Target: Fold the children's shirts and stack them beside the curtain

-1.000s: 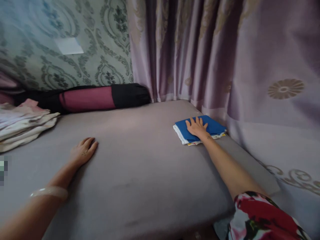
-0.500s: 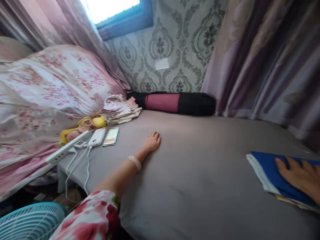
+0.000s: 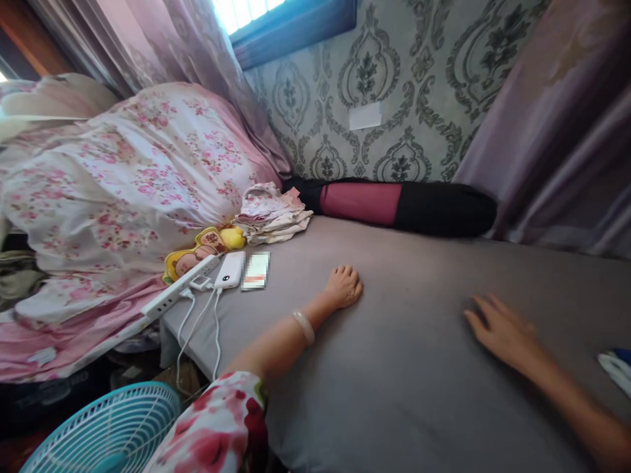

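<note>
My left hand (image 3: 345, 286) rests palm down on the grey bed sheet (image 3: 409, 368), fingers lying on the fabric and nothing in its grasp. A pale bangle (image 3: 303, 327) circles that wrist. To the right, my right hand (image 3: 500, 328) is over the same sheet, slightly blurred, with thumb and fingers apart and holding nothing; whether it touches the sheet I cannot tell. At the far right edge, past my right forearm, part of a folded blue and white cloth (image 3: 616, 371) shows; the rest is out of frame.
A black and maroon bolster (image 3: 362, 202) lies along the wall beside stacked clothes (image 3: 273, 217). Left are a power strip (image 3: 177, 287), white power bank (image 3: 230, 269) with cables, a yellow toy (image 3: 185, 261) and a blurred-out card (image 3: 256, 270). A turquoise fan (image 3: 113, 427) stands lower left.
My right hand has come off the blue folded cloth and moved left over the sheet. The view has turned right-to-left, so things sit farther right; my left hand stays on the sheet.
</note>
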`<state>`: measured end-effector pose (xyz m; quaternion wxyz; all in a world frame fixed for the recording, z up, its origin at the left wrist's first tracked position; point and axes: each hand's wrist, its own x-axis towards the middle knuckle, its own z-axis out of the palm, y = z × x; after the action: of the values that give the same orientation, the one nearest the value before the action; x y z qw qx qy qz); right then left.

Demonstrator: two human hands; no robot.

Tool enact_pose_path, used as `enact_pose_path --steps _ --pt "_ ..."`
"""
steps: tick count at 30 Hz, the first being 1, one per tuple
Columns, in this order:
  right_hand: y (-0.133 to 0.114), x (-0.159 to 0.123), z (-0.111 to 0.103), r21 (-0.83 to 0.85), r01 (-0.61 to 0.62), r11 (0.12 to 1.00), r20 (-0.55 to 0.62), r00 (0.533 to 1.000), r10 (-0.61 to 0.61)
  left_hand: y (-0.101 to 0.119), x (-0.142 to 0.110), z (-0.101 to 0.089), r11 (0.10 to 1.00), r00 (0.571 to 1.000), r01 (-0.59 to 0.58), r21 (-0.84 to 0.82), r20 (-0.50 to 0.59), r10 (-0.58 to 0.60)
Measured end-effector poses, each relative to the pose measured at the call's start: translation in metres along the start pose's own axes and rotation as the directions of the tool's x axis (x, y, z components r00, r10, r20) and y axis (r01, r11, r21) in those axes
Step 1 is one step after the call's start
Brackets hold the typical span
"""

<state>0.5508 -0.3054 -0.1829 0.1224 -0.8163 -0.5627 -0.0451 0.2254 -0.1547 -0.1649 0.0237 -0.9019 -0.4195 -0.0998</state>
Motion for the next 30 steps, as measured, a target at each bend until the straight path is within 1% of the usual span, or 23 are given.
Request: enact_pose_path --steps 1,3,4,5,6,7,9,10,11,13,15,18,21,23,27,30 --pt "-0.028 -0.001 0.006 0.006 0.077 0.997 0.074 0.994 -0.078 -0.006 0.003 -0.002 0.999 1.000 -0.027 -0.039 0.008 0.027" --pt "-0.076 -0.005 0.016 0.014 0.166 0.986 0.124 0.978 -0.166 -0.025 0.010 -0.008 0.982 0.995 -0.080 -0.169 0.048 0.090" --pt "-0.094 -0.007 0.020 0.010 0.202 0.979 0.140 0.969 -0.202 -0.036 0.013 -0.011 0.963 0.991 -0.093 -0.252 0.074 0.115" --pt "-0.106 -0.009 0.023 0.006 0.226 0.974 0.151 0.963 -0.224 -0.050 0.017 -0.016 0.940 0.987 -0.080 -0.332 0.109 0.123" --pt "-0.114 -0.011 0.025 -0.004 0.239 0.971 0.152 0.960 -0.235 -0.065 0.021 -0.022 0.919 0.985 -0.039 -0.391 0.141 0.102" --pt "-0.118 -0.013 0.027 -0.012 0.250 0.968 0.149 0.958 -0.245 -0.082 0.024 -0.028 0.907 0.990 0.024 -0.421 0.139 0.038" --pt "-0.118 -0.015 0.029 -0.021 0.265 0.964 0.126 0.957 -0.260 -0.120 0.028 -0.044 0.913 0.991 0.133 -0.387 0.068 -0.116" --pt "-0.116 -0.016 0.030 -0.019 0.273 0.962 0.109 0.957 -0.269 -0.139 0.029 -0.053 0.920 0.984 0.171 -0.351 0.022 -0.175" --pt "-0.114 -0.016 0.030 -0.016 0.282 0.959 0.090 0.956 -0.279 -0.158 0.030 -0.062 0.927 0.974 0.216 -0.307 0.001 -0.226" --pt "-0.111 -0.016 0.031 -0.012 0.300 0.954 0.052 0.953 -0.300 -0.195 0.030 -0.080 0.923 0.934 0.330 -0.199 -0.069 -0.349" --pt "-0.110 -0.016 0.032 -0.015 0.315 0.949 0.020 0.949 -0.315 -0.227 0.030 -0.097 0.894 0.882 0.440 -0.089 -0.144 -0.449" --pt "-0.110 -0.016 0.032 -0.020 0.327 0.945 -0.002 0.945 -0.327 -0.263 0.029 -0.115 0.842 0.831 0.536 0.059 -0.212 -0.514" --pt "-0.111 -0.015 0.031 -0.020 0.328 0.944 -0.004 0.945 -0.328 -0.286 0.028 -0.123 0.786 0.788 0.605 0.127 -0.238 -0.568" --pt "-0.111 -0.016 0.030 -0.016 0.322 0.946 -0.005 0.947 -0.323 -0.296 0.028 -0.125 0.766 0.776 0.625 0.151 -0.228 -0.588" --pt "-0.111 -0.016 0.029 0.000 0.309 0.951 -0.006 0.951 -0.309 -0.310 0.032 -0.129 0.722 0.742 0.670 0.174 -0.209 -0.637" --pt "-0.111 -0.016 0.029 0.007 0.303 0.953 -0.005 0.953 -0.303 -0.318 0.036 -0.136 0.693 0.716 0.698 0.181 -0.183 -0.674"
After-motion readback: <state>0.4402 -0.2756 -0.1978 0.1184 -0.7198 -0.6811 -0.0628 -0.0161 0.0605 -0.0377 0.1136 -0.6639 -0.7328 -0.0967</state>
